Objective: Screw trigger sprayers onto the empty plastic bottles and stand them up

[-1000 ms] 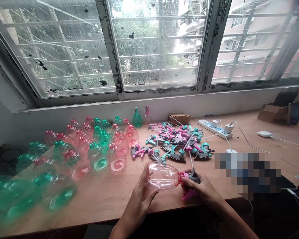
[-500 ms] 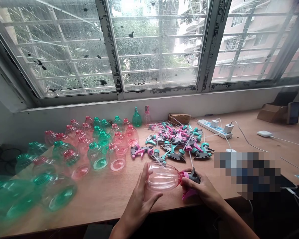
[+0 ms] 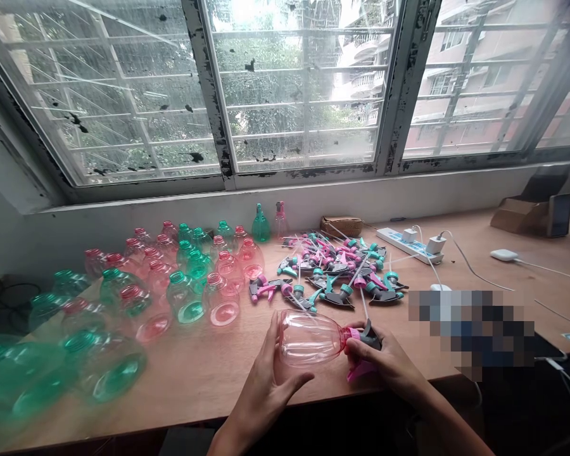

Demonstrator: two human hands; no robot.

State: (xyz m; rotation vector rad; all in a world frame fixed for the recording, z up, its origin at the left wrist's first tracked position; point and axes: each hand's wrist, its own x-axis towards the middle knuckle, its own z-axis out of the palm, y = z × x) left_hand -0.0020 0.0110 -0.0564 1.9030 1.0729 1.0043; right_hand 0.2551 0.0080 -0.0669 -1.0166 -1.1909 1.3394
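Observation:
A clear pink plastic bottle (image 3: 311,339) lies on its side above the table's near edge, held between both hands. My left hand (image 3: 270,386) is wrapped round its base end, fingers closed on it. At the bottle's neck my right hand (image 3: 389,362) grips a pink and grey spray trigger head (image 3: 363,351), fingers closed round it. Just beyond the hands lies a heap of pink and teal spray heads (image 3: 337,269) with thin dip tubes.
Several empty pink and green bottles (image 3: 171,278) stand and lie across the left of the wooden table (image 3: 209,373). Two assembled spray bottles (image 3: 268,223) stand by the wall. A power strip (image 3: 411,246) with chargers and cables runs at the right, near a cardboard box (image 3: 520,215).
My left hand has shifted its grip on the bottle's base, the thumb now lower and further under it. The bottle turned slightly. My right hand has stayed on the spray head.

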